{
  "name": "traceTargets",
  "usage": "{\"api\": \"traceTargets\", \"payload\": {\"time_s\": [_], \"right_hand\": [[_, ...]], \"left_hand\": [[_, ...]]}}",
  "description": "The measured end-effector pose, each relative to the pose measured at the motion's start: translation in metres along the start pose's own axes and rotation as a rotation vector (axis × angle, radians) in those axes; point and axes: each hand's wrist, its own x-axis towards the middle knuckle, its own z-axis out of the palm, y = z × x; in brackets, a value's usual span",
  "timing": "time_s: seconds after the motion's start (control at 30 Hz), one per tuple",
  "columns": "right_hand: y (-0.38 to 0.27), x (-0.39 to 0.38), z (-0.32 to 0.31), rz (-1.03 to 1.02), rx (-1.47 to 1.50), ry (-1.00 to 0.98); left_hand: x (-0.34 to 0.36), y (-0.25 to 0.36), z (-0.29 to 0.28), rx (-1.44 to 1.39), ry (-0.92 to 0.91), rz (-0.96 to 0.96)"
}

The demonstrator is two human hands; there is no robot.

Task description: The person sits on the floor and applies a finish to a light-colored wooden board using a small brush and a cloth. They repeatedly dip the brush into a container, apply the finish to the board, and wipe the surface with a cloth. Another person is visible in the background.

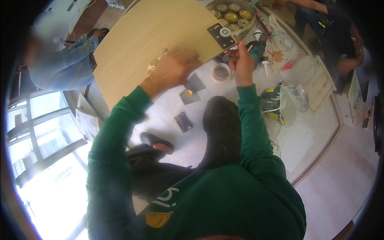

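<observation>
A broad light-wood panel (160, 28) stretches across the top middle, with a dark metal plate and white round wheel (225, 32) at its right corner. My left hand (176, 68), smeared by motion, bends over the panel's near edge. Beneath its fingers shows a crumpled yellowish cloth (156, 64), partly hidden. Just below the wheeled corner, my right hand (242, 66) is closed with its fingers pinched around a thin pale stick (250, 48), whose kind I cannot make out. Behind the right hand lies a teal and black power drill (258, 50).
Several round cans (232, 17) stand behind the panel's right corner. Tape roll (221, 73), white-nozzled tube (265, 66), white jug (298, 69) and a bucket (280, 102) are on the right. Dark square sheets (195, 83) lie below. People sit at left (64, 72) and right (336, 36).
</observation>
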Motion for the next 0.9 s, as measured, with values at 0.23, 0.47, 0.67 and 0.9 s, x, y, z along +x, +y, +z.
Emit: {"api": "traceTargets", "payload": {"time_s": [0.23,0.47,0.67,0.9], "right_hand": [[0.002,-0.002,0.0,-0.03,0.033,-0.02],[0.0,-0.001,-0.004,0.0,0.016,-0.043],[0.006,0.0,-0.002,-0.028,-0.002,-0.026],[0.006,0.0,-0.005,-0.011,0.017,-0.06]], "left_hand": [[0.036,-0.005,0.014,0.03,-0.001,0.038],[0.002,0.001,-0.005,0.016,-0.06,0.025],[0.015,-0.002,-0.005,0.007,-0.1,0.022],[0.019,-0.007,-0.005,0.036,-0.119,0.058]]}}
